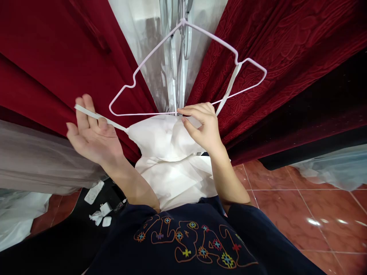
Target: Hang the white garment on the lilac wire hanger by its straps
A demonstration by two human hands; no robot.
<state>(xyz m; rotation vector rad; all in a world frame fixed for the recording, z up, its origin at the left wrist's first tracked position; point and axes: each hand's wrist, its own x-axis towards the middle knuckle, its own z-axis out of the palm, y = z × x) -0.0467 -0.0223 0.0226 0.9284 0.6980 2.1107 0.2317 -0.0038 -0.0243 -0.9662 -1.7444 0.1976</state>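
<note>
A pale lilac clothes hanger (183, 23) hangs upright in front of me. Below it is a white garment (163, 137) with thin straps, its upper edge close to the hanger's lower bar. One strap (231, 86) is hooked in the hanger's right notch. The other strap (113, 123) is stretched out left across the fingers of my left hand (99, 135), palm up, ring and little fingers curled by it. The left notch of the hanger holds no strap. My right hand (205, 126) has its fingers round the lower bar, just above the garment.
Dark red curtains (86, 61) hang on both sides, with a grey metal stand (173, 57) between them. At lower left, a black surface (71, 236) holds a phone (94, 192), a white charger (105, 208) and a small white case (106, 221). Reddish tiles (286, 206) cover the floor.
</note>
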